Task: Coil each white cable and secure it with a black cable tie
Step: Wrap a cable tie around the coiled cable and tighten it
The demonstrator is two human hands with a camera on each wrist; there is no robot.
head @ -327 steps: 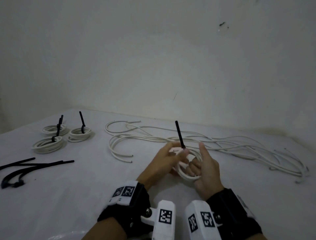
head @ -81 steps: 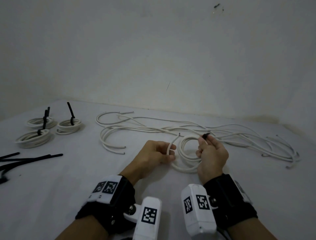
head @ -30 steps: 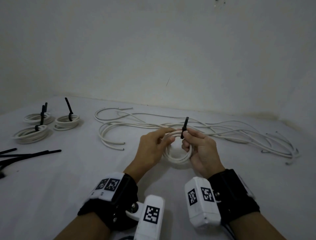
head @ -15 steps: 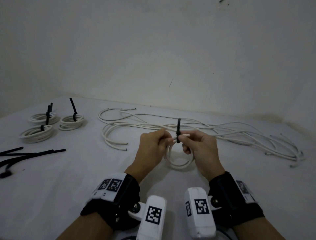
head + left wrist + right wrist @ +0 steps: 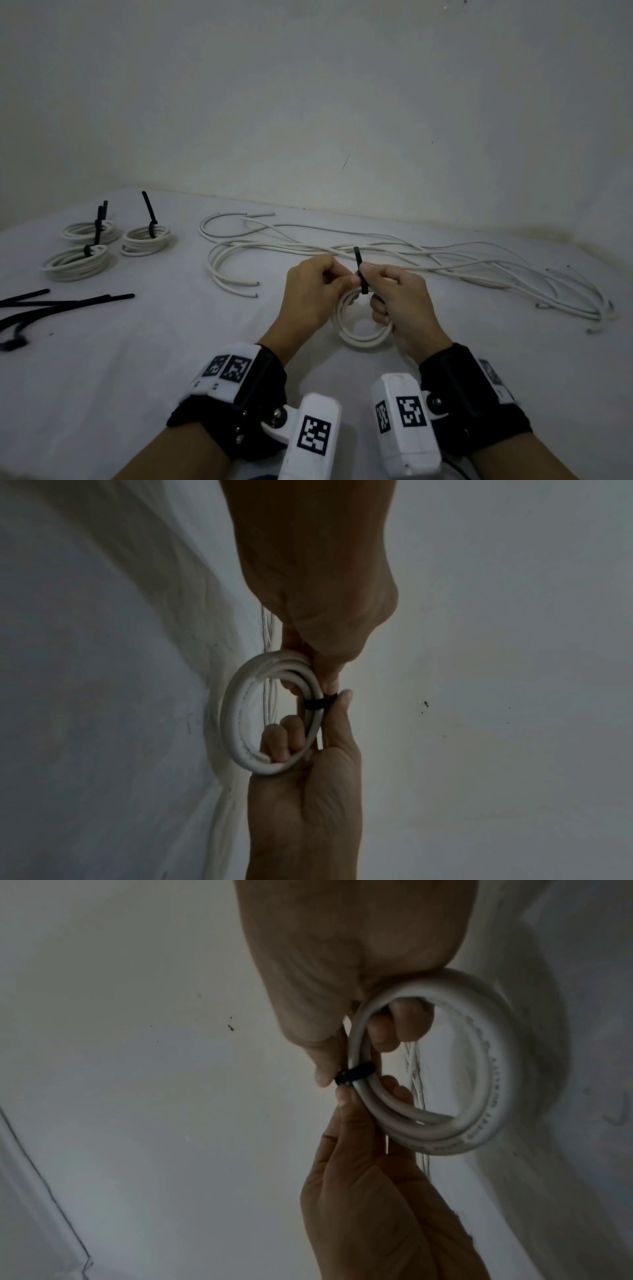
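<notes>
Head view: a small white cable coil is held upright between both hands, its lower edge just above the white tabletop. A black cable tie is wrapped around the top of the coil, its tail pointing up. The tie is pinched at the coil by thumb and forefinger of the left hand; the coil's right side is gripped by the right hand, with fingers curled through the loop. Right wrist view: the band of the tie is seen closed around three cable turns, both thumbs meeting at it. Left wrist view: same contact confirmed, tie snug on the coil. Beyond the hands, loose white cables are spread across to the right. Far left of the left hand, three tied coils are grouped; nearer on that side, spare black ties are laid flat.
</notes>
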